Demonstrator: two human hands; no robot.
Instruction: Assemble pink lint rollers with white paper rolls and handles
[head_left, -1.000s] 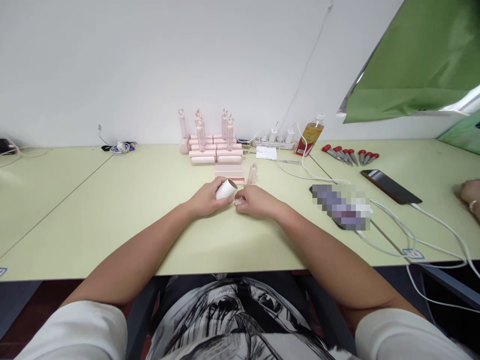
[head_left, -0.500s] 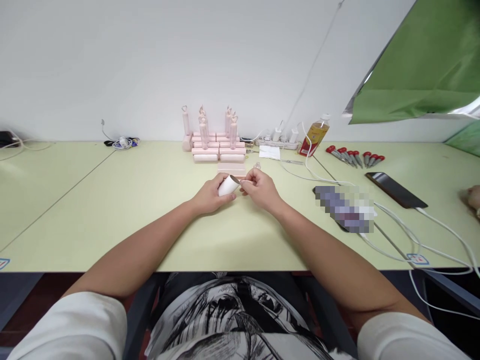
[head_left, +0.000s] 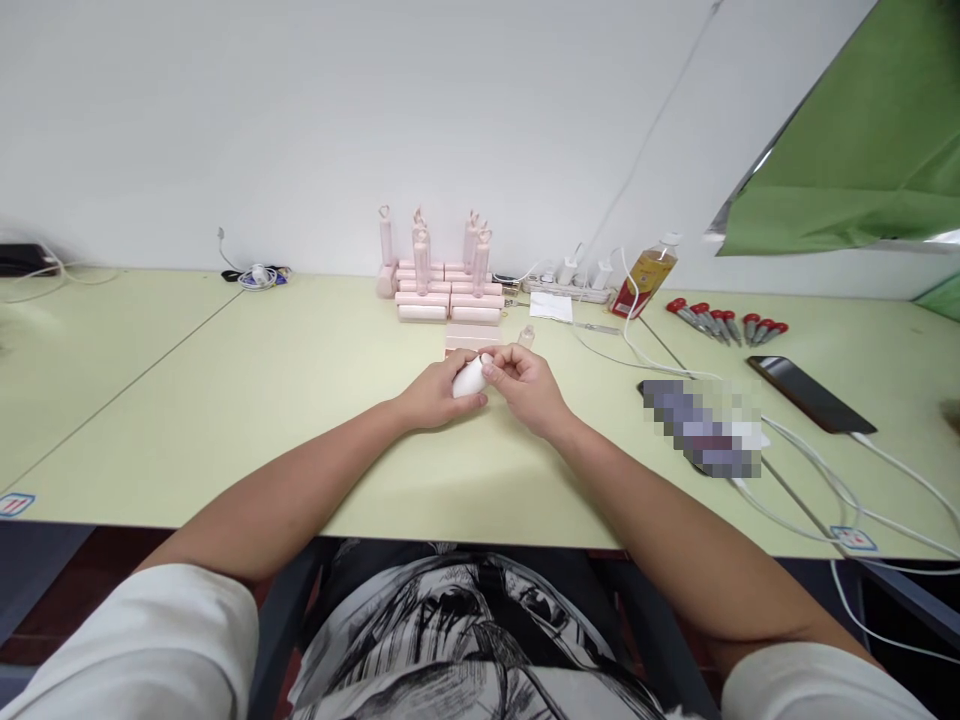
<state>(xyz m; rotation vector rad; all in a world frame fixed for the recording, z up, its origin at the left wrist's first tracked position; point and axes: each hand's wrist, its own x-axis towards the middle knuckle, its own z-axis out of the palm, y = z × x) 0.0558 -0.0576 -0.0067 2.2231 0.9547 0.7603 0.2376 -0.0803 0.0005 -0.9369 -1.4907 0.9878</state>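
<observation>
The left hand [head_left: 439, 394] wraps a white roll [head_left: 468, 380], held on the near side of the pink-cased rollers [head_left: 477, 302]; the right hand [head_left: 527, 388] bunches its fingertips at the roll's end (pinching what, I can't tell).

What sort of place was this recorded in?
Probably a shared workroom, perhaps for light assembly: a long pale-green table against a white wall, similar pink pieces grouped in rows and uprights, and a power strip with plugged-in chargers.

Pale green table [head_left: 187, 400] under bottle [head_left: 643, 282], phone [head_left: 811, 394]
</observation>
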